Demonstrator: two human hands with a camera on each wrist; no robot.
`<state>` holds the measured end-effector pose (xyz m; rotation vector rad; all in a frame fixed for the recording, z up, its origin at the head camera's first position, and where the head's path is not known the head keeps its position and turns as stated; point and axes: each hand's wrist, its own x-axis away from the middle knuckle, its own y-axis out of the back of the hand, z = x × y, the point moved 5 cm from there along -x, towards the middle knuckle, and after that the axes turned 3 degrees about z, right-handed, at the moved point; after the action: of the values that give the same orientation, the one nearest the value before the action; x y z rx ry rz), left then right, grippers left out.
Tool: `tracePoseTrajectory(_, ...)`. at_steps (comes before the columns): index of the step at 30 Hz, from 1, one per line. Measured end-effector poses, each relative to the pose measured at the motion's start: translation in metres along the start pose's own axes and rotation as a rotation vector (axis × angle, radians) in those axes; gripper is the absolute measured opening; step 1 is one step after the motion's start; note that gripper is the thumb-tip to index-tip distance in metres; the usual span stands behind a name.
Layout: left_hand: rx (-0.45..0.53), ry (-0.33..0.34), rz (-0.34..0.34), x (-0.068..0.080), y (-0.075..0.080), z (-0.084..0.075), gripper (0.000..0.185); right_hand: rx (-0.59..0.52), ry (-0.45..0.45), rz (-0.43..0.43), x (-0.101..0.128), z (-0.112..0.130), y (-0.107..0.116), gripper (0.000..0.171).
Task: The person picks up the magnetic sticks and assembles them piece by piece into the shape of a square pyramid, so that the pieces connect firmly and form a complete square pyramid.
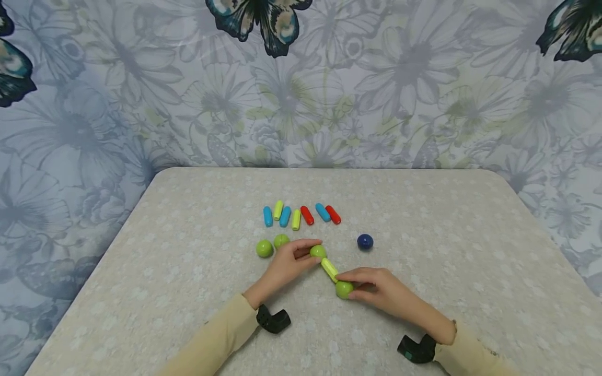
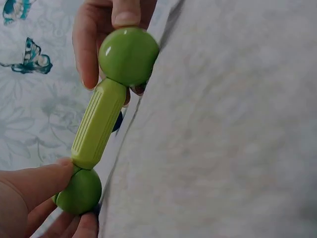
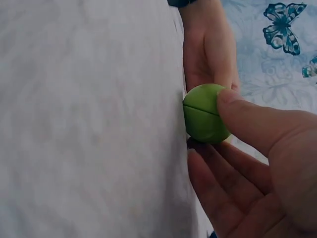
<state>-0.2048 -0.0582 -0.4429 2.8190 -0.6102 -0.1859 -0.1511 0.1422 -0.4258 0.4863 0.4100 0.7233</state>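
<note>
In the head view a yellow-green ridged rod joins two green balls, one at each end. My left hand pinches the far green ball between thumb and fingers. The near green ball is held by my right hand, one finger lying by the rod's end. The left wrist view shows the rod meeting both balls, with the left thumb at its lower end. Seen from the right wrist, the held ball has a seam and hides the rod.
Two loose green balls lie left of my left hand. A dark blue ball sits to the right. Behind them runs a row of short blue, yellow-green and red rods. The table meets a flowered wall at its far edge.
</note>
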Motion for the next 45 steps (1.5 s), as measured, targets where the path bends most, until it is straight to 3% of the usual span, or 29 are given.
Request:
tracePoseTrajectory(7, 0.008, -0.007, 0.045, -0.011, -0.003, -0.003, 0.035, 0.055, 0.02, 0.035, -0.01, 0.003, -0.012, 0.044)
tracePoseTrajectory(11, 0.019, -0.028, 0.107, -0.008, -0.005, -0.022, 0.033, 0.111, 0.007, 0.094, -0.014, 0.004, -0.014, 0.05)
tracePoseTrajectory(15, 0.022, -0.037, 0.145, -0.005, -0.005, -0.036, 0.034, 0.1, -0.004, 0.124, -0.019, 0.003, -0.013, 0.042)
tracePoseTrajectory(18, 0.02, -0.031, 0.142, -0.004, -0.005, -0.035, 0.035, 0.095, 0.005, 0.11, -0.022, 0.0, -0.013, 0.035)
tracePoseTrajectory(24, 0.02, -0.022, 0.12, -0.006, -0.005, -0.017, 0.042, 0.108, 0.026, 0.068, -0.023, -0.004, -0.015, 0.036)
tracePoseTrajectory(27, -0.02, -0.008, 0.133, -0.003, -0.001, -0.02, 0.044, 0.098, 0.041, 0.053, -0.022, -0.004, -0.015, 0.036)
tracePoseTrajectory(32, -0.05, -0.039, 0.191, -0.001, 0.021, -0.037, 0.041, 0.091, 0.072, 0.039, -0.021, -0.002, -0.014, 0.035)
tracePoseTrajectory(35, 0.008, -0.067, 0.211, -0.005, 0.041, -0.039, 0.04, 0.093, 0.073, 0.035, -0.021, -0.001, -0.013, 0.035)
tracePoseTrajectory(37, 0.067, -0.069, 0.17, -0.008, 0.059, -0.037, 0.039, 0.096, 0.065, 0.035, -0.021, -0.001, -0.013, 0.036)
tracePoseTrajectory(40, 0.124, -0.042, 0.033, -0.014, 0.09, -0.029, 0.038, 0.097, 0.05, 0.04, -0.02, -0.002, -0.013, 0.036)
tracePoseTrajectory(43, 0.084, 0.001, -0.088, -0.019, 0.117, -0.015, 0.043, 0.094, 0.03, 0.046, -0.02, -0.003, -0.013, 0.036)
tracePoseTrajectory(45, 0.042, 0.036, -0.103, -0.024, 0.127, -0.003, 0.05, 0.091, 0.024, 0.047, -0.019, -0.003, -0.014, 0.036)
